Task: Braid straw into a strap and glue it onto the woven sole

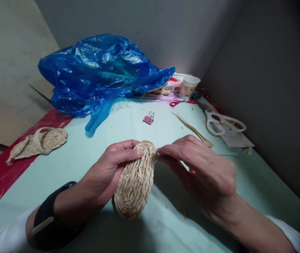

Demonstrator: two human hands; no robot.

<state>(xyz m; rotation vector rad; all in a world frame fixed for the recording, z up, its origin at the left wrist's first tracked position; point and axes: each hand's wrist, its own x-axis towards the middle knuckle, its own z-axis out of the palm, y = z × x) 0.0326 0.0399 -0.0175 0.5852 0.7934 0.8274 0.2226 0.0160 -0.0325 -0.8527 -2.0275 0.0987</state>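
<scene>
A small woven straw sole [135, 181] is held upright in front of me over the pale green table [86, 154]. My left hand [107, 175] wraps around its left side, thumb pressed on the top rim. My right hand [205, 168] pinches the sole's upper right edge with thumb and forefinger closed; what lies between the fingertips is too small to make out. A black band [46, 218] sits on my left wrist.
A finished straw sandal [37, 142] lies at the left on a red strip. A crumpled blue plastic bag [99, 73] fills the back. Pink binder clips [148, 118], loose straw strands [194, 130], white scissors [222, 123], red scissors [183, 102] and a paper cup [189, 86] lie beyond my hands.
</scene>
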